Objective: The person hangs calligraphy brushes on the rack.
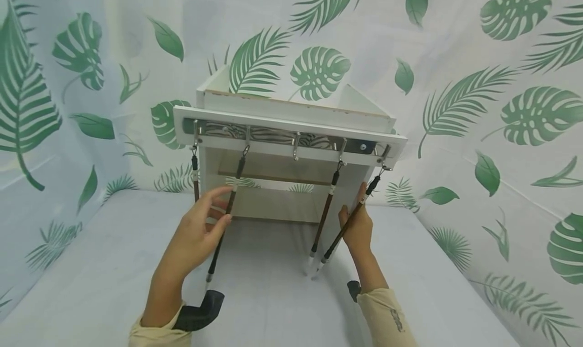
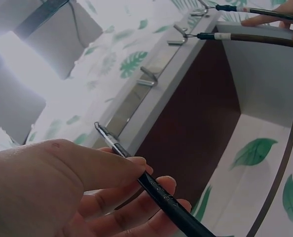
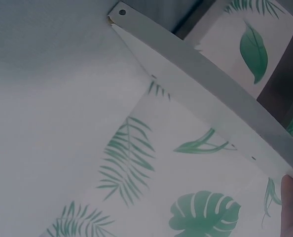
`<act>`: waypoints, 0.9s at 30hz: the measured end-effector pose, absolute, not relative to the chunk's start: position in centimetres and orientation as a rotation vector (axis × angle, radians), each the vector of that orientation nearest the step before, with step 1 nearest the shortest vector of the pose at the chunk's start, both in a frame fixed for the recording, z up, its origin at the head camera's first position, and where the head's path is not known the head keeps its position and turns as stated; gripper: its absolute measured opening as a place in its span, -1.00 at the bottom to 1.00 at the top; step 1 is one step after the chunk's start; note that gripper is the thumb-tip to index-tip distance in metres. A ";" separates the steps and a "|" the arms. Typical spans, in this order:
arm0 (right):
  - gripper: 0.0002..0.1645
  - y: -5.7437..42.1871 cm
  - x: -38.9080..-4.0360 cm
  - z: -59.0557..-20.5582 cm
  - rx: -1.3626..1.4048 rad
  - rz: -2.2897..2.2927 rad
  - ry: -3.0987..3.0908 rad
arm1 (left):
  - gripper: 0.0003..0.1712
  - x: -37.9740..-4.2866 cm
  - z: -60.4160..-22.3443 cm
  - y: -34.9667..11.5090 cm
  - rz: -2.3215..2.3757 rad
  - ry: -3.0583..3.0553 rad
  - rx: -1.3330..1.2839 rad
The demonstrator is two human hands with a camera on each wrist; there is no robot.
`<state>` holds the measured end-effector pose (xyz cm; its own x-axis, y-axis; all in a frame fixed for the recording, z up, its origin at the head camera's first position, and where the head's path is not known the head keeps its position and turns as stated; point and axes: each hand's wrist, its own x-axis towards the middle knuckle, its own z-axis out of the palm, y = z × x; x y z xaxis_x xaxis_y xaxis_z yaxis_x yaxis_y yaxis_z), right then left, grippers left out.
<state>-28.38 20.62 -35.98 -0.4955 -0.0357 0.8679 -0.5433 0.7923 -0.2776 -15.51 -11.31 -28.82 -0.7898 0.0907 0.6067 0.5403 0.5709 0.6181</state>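
Note:
My left hand (image 1: pixel 196 230) pinches what looks like a calligraphy brush (image 1: pixel 220 243) between thumb and fingers; its top loop hangs from the second hook of a hook rail (image 1: pixel 273 134). In the left wrist view the brush's dark handle (image 2: pixel 173 205) crosses the fingers. My right hand (image 1: pixel 359 230) grips the side panel (image 1: pixel 352 180) of a white shelf unit, behind the rightmost brush (image 1: pixel 334 241). A fingertip (image 3: pixel 290 202) shows at the panel's edge in the right wrist view. Another brush (image 1: pixel 324 215) hangs beside it, and one (image 1: pixel 196 177) hangs far left.
The rail's middle hook (image 1: pixel 295 147) carries nothing. The shelf unit stands on a white-covered table (image 1: pixel 273 296). A white cloth with green leaves (image 1: pixel 373 43) hangs behind and around. A black wrist strap piece (image 1: pixel 207 309) is by my left cuff.

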 end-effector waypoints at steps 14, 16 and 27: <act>0.07 20.7 -28.3 -36.0 0.426 0.692 -2.035 | -0.40 -16.0 -29.3 -10.6 -1.046 -2.286 -0.451; 0.06 20.6 -28.2 -35.9 0.413 0.708 -2.043 | -0.40 -16.1 -29.3 -10.4 -1.043 -2.283 -0.447; 0.08 20.8 -28.5 -36.2 0.436 0.704 -2.032 | -0.40 -16.5 -29.6 -10.2 -1.031 -2.292 -0.443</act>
